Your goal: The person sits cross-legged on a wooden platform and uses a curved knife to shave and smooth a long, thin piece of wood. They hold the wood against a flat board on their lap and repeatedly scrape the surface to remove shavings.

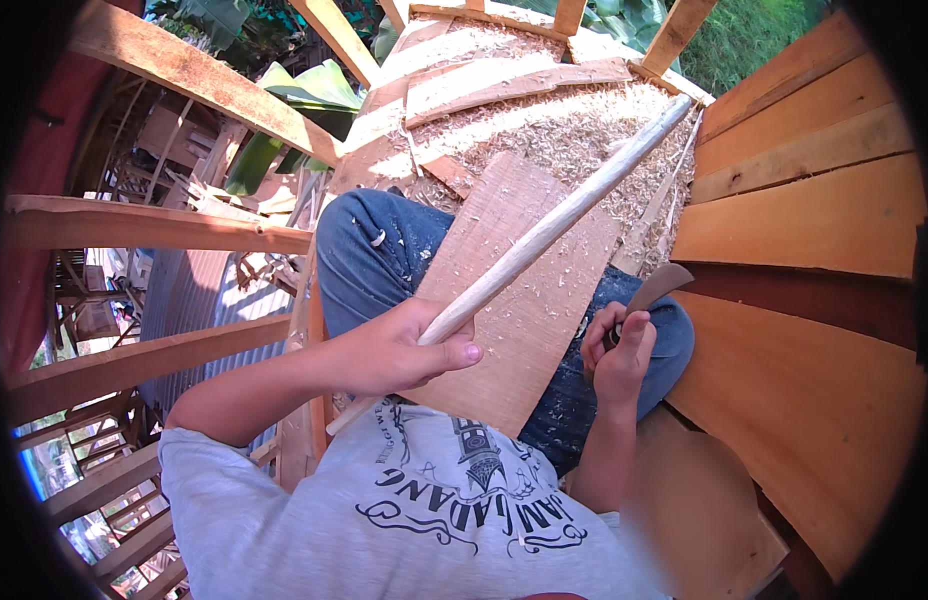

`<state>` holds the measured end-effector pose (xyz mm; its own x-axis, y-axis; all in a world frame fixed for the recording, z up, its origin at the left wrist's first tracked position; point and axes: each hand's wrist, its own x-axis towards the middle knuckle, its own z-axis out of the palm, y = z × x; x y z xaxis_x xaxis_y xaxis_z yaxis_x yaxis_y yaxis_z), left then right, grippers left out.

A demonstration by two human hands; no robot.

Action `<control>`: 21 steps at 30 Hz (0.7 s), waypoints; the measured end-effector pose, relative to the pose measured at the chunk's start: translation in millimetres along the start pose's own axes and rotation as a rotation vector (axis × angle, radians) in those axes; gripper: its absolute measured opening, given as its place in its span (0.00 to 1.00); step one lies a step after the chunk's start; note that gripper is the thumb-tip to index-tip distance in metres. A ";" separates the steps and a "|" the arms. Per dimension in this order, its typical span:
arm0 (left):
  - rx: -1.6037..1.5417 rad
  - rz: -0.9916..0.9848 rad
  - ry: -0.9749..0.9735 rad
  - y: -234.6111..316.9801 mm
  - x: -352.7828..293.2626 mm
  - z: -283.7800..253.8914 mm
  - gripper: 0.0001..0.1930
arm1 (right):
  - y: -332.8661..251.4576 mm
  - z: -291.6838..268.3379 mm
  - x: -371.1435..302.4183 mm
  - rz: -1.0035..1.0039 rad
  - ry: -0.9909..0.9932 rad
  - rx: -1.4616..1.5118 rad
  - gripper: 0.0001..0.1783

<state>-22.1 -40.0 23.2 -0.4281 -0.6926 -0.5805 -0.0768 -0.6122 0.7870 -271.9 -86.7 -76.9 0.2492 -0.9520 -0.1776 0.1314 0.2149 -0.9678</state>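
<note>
My left hand (402,348) is closed around a long, pale, whittled wooden stick (564,215). The stick slants from beside my waist up to the far right, passing above a flat wooden board (519,290) that lies across my lap. On the right, by my knee, my right hand (620,355) grips a knife with a short curved blade (661,284). The blade points up and to the right, apart from the stick. Most of the knife's handle is hidden by my fingers.
Wood shavings (624,120) cover the floor ahead, with a curved plank piece (519,88) lying among them. A plank wall (794,210) stands close on my right. Wooden railing bars (164,222) run along the left, and corrugated metal sheets (209,300) show beyond them.
</note>
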 end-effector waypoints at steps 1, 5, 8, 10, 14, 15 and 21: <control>-0.004 0.028 0.010 -1.0 1.8 2.6 0.16 | 5.3 5.0 -5.0 -0.037 -0.043 -0.094 0.38; -0.162 -0.005 -0.026 -2.1 7.4 11.7 0.12 | -5.9 27.8 -13.1 -0.143 -0.143 -0.406 0.32; -0.167 0.023 -0.012 1.4 9.9 19.3 0.10 | -12.0 40.1 -15.4 -0.208 -0.130 -0.548 0.27; -0.125 0.082 -0.002 9.9 8.4 25.4 0.11 | -12.3 39.9 -12.9 -0.275 -0.057 -0.661 0.32; 0.000 0.215 0.086 1.0 9.7 37.0 0.10 | -11.8 28.3 -2.1 -0.422 0.060 -0.901 0.38; -0.066 0.207 0.070 -0.9 11.5 39.6 0.09 | -11.5 26.5 1.9 -0.457 0.093 -0.929 0.40; -0.361 0.129 -0.107 -13.6 4.5 49.4 0.07 | -4.9 -14.7 37.1 -0.224 0.433 -0.678 0.41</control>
<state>-67.5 -16.0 20.2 -0.5065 -0.7404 -0.4419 0.2965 -0.6308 0.7170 -277.4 -126.3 -81.4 -0.1229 -0.9860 0.1128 -0.5068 -0.0354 -0.8613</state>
